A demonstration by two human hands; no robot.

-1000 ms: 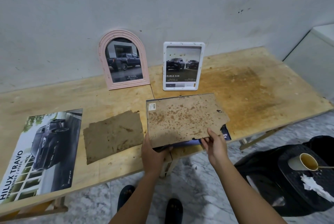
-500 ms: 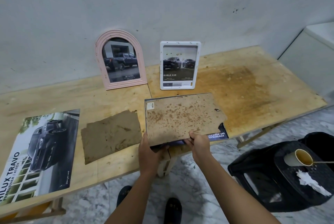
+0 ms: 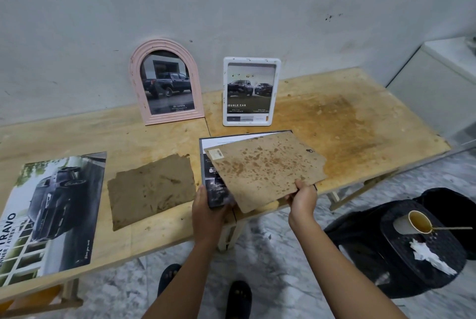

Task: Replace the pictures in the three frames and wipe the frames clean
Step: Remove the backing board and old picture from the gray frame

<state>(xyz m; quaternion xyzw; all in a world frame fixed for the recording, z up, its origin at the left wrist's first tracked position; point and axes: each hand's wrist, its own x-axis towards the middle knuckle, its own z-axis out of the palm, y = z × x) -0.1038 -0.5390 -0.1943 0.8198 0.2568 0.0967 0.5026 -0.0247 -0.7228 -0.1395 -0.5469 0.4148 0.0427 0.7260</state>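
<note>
Brown board (image 3: 262, 169), pinched at its near edge by my right hand (image 3: 301, 200), now lifts askew off the frame (image 3: 201, 164) it covered a moment ago. My left hand (image 3: 208, 210) grips the frame's near-left corner at the table's (image 3: 347, 125) near edge. The picture (image 3: 216, 187) shows, ready to swap, I judge.

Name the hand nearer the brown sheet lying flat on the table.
Left. The left hand grips the frame just right of the brown sheet; the right hand holds the spotted backing board farther right.
</note>
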